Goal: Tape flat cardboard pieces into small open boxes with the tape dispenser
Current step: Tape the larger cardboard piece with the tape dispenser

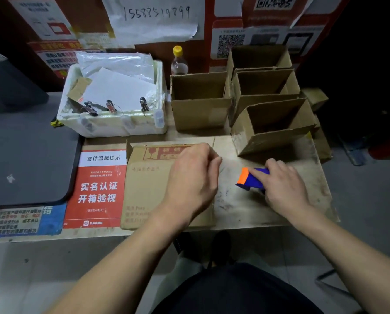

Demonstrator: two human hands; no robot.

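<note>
Flat brown cardboard piece with red printed handling symbols (148, 177) lies on the worn, scuffed surface (246, 207) at the near edge, directly ahead of us, not yet folded or taped. We count four open brown cardboard boxes already standing: one (200, 109) at 12 o'clock from the flat piece, and three more (257, 57), (264, 87), (273, 132) stacked back in a row toward 1 o'clock. We judge the task well under way, with this piece the next to be made up; how many pieces remain beyond it we cannot tell, since no further stack shows.

Left hand (191, 180) rests on the right half of the flat piece. Its fingers (212, 159) are curled in loosely near the piece's right edge; whether they pinch that edge, or a tape end, we cannot tell.

Right hand (282, 186) lies at 3 o'clock from the flat piece, apart from it. Its fingers are wrapped round the blue tape dispenser with an orange end (253, 177), the orange end pointing toward the left hand. The dispenser sits low over the surface; contact with it is unclear.

Remaining, in our judgement: fold this piece up, tape its seam, set it with the others.

Also noted: white foam box holding papers and clips (112, 125) at 11 o'clock; clear bottle with yellow cap (179, 62) behind the nearest box; red-and-white printed notice (99, 189) at 9 o'clock.
</note>
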